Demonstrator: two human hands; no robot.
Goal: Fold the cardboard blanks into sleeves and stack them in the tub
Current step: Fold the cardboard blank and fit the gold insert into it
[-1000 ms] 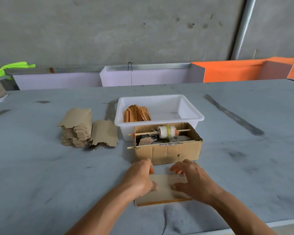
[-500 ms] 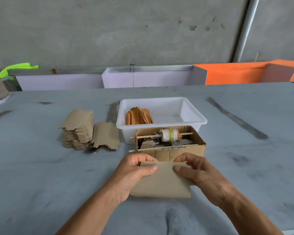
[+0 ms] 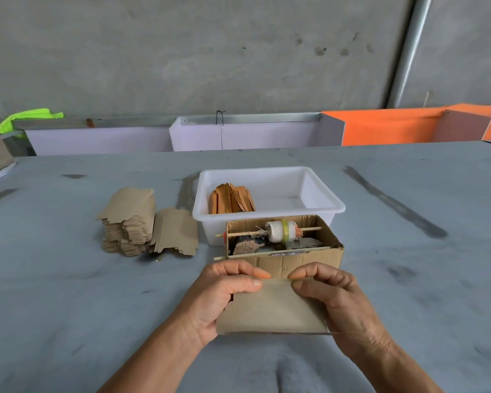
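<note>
While both hands work nearest camera, cardboard blank (image 3: 270, 307) held above grey counter (image 3: 54, 293), just in front of open cardboard box (image 3: 284, 259). Left hand (image 3: 219, 296) pinches blank's top left edge, thumb over front, fingers curled behind. Right hand (image 3: 335, 299) pinches top right edge likewise. Box holds spool (image 3: 281, 231) on stick. Behind box, touching it: white tub (image 3: 270, 177) with folded sleeves (image 3: 231, 198) standing at tub's left end. Left of tub: stack of blanks (image 3: 129, 222), loose blank (image 3: 176, 231) leaning beside it.
</note>
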